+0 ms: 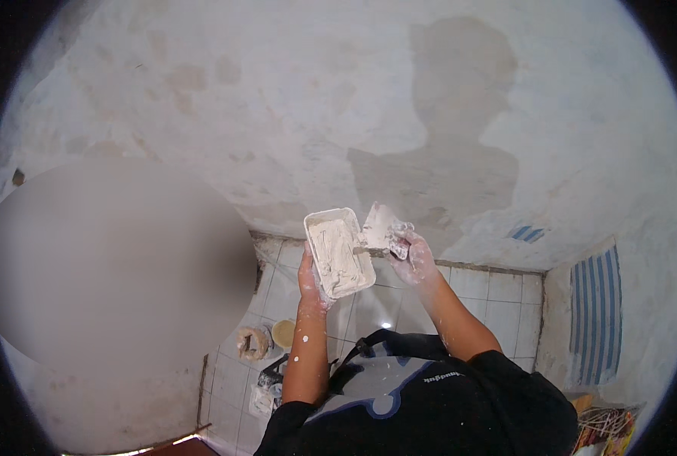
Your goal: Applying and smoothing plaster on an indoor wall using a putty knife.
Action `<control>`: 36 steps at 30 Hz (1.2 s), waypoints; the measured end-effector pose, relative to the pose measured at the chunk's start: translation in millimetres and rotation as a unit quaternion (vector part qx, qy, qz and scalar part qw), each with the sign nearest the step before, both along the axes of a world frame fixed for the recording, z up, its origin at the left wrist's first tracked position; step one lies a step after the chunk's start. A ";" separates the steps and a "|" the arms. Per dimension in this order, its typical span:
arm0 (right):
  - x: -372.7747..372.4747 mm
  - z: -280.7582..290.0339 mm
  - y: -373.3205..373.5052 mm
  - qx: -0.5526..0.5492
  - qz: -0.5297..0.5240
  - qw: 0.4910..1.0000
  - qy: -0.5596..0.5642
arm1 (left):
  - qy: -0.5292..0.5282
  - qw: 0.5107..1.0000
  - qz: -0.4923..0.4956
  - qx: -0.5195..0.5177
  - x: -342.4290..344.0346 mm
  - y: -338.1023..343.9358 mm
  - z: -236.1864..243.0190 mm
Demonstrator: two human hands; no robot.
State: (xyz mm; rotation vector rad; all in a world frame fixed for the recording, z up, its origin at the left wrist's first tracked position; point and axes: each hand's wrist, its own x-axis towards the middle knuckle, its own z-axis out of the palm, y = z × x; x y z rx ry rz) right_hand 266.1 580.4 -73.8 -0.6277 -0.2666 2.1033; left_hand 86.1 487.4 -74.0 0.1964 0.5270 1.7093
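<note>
My left hand (308, 278) is wrapped round the side and underside of a white rectangular tray (357, 289). Pale, wet-looking putty (337, 249) fills much of the tray, its surface ridged and smeared. In my right hand (419, 264), dusted with white, is a putty knife (382, 226) with a wide blade coated in the same putty. The blade is at the tray's right edge; whether it touches the rim I cannot tell. Fingers of the left hand under the tray are hidden.
A patchy plastered wall (293, 91) rises ahead, carrying my shadow. On the white tiled floor (505, 319) stand a putty-smeared bucket (254, 343) and a yellowish round container (283, 333). Blue-striped material (597, 315) covers part of the right wall. A grey blurred oval hides the left.
</note>
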 end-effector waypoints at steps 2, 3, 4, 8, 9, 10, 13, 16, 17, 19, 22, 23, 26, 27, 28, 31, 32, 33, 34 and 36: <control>29.5 -53.0 14.2 0.051 0.018 0.995 0.082 | -0.004 1.000 -0.023 -0.006 14.9 12.3 -12.1; 38.0 -58.2 15.2 0.104 0.055 0.980 0.163 | -0.013 0.999 -0.036 -0.004 20.7 15.8 -17.4; 44.2 -64.0 13.9 0.102 0.050 0.981 0.161 | -0.023 0.999 -0.049 -0.002 25.3 18.9 -22.7; 55.6 -94.4 0.7 0.010 -0.027 0.999 -0.020 | -0.046 0.995 -0.078 -0.039 22.2 27.5 -39.8; 53.2 -95.1 1.3 0.015 -0.031 0.999 -0.033 | -0.032 0.993 -0.092 -0.061 16.5 30.8 -44.6; 50.1 -96.1 3.1 0.011 -0.038 0.999 -0.033 | -0.017 0.991 -0.107 -0.083 10.6 34.7 -49.7; 43.9 -110.6 11.1 -0.091 -0.136 0.986 -0.035 | -0.030 0.987 -0.129 -0.096 -1.9 54.6 -66.7; 44.8 -143.1 19.1 -0.071 -0.185 0.979 0.051 | 0.047 0.975 -0.154 -0.155 -10.9 75.4 -67.8; 40.7 -142.8 21.3 -0.076 -0.198 0.976 0.045 | 0.043 0.972 -0.168 -0.161 -18.5 81.4 -71.8; 34.5 -138.9 21.3 -0.024 -0.214 0.972 0.091 | 0.003 0.969 -0.223 -0.105 -28.3 94.1 -71.6; 25.1 -139.7 21.6 -0.033 -0.276 0.960 0.032 | 0.009 0.963 -0.242 -0.120 -38.6 109.7 -81.6; 20.9 -139.7 23.5 -0.025 -0.292 0.956 0.013 | 0.020 0.963 -0.239 -0.124 -43.5 115.5 -92.1; 13.6 -158.3 27.2 -0.057 -0.348 0.935 -0.049 | -0.009 0.959 -0.250 -0.130 -53.2 131.2 -121.2; 14.2 -175.3 30.3 -0.059 -0.363 0.926 -0.081 | -0.014 0.956 -0.263 -0.132 -55.2 136.8 -130.6; 14.1 -198.8 34.9 -0.063 -0.375 0.921 -0.086 | -0.041 0.953 -0.274 -0.123 -57.5 140.2 -139.5; -3.1 -267.4 68.6 -0.131 -0.465 0.871 -0.090 | -0.042 0.949 -0.277 -0.147 -75.5 154.5 -142.7; -23.4 -293.3 78.0 -0.067 -0.484 0.872 -0.029 | -0.032 0.948 -0.257 -0.183 -93.4 151.8 -149.9; -49.3 -322.1 89.1 -0.004 -0.500 0.865 0.037 | -0.014 0.949 -0.246 -0.195 -115.1 145.6 -155.7; -38.3 -355.3 110.5 -0.001 -0.517 0.855 0.041 | -0.008 0.945 -0.251 -0.210 -110.8 149.5 -159.7; 59.7 -411.9 149.8 -0.074 -0.602 0.677 -0.417 | -0.020 0.926 -0.314 -0.209 -54.7 172.3 -172.8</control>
